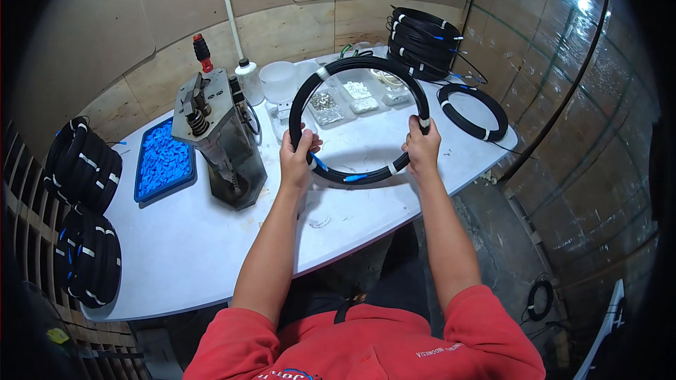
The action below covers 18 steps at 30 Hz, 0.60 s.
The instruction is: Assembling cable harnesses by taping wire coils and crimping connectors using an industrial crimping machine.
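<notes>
A coil of black cable (363,63), bound with several white ties, is held up over the white table between both hands. My left hand (298,155) wraps round its left side and my right hand (422,146) grips its right side. Two blue connectors (356,178) show on the coil's lower part, one at the bottom and one near my left hand. Through the ring, clear trays (327,108) with small metal pieces and white parts are visible. Another black coil (473,111) lies flat on the table to the right.
Left of the coil stands a metal press (224,141) with a red-topped lever, beside a blue tray (166,193) of small blue parts. A white bottle (248,80) and a round tub (279,81) stand behind. Stacked black coils (422,46) sit back right; more coils (89,253) line the left edge.
</notes>
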{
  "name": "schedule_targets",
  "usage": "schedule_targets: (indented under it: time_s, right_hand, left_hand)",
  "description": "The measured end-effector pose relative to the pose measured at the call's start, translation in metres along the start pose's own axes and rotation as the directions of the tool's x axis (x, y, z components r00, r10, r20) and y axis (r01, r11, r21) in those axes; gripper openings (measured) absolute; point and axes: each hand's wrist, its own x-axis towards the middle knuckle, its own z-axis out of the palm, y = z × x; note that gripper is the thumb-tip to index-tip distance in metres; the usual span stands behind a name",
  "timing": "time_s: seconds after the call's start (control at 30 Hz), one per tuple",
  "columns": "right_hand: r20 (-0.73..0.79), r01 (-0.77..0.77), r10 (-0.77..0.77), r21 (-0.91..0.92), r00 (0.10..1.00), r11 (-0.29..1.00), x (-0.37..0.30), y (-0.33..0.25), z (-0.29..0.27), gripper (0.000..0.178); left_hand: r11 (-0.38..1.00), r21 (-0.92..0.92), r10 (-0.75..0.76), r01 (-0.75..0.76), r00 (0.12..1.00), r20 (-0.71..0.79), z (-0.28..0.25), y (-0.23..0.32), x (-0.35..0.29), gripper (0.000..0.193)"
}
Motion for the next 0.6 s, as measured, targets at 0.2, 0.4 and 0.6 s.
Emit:
schedule_targets:
  time_s: [0.2, 0.4, 0.6]
  right_hand:
    - [-0.167, -0.069, 0.132, 0.337, 0.977, 0.939, -0.022, -0.006, 0.027, 0.019]
    - [-0.223, -0.090, 0.239, 0.526, 0.945, 0.846, -0.050, 0.001, 0.044, 0.018]
    - [-0.161, -0.041, 0.141, 0.507, 0.977, 0.861, -0.071, 0.018, 0.042, 0.017]
  left_hand:
    - [0.923, -0.300, -0.174, 0.240, 0.957, 0.230, 0.022, -0.013, -0.026, 0.056]
    - [0.949, -0.281, -0.098, 0.142, 0.982, 0.162, 0.029, -0.009, -0.027, 0.030]
    - [0.936, -0.339, -0.078, 0.100, 0.994, 0.075, 0.025, -0.008, -0.023, 0.015]
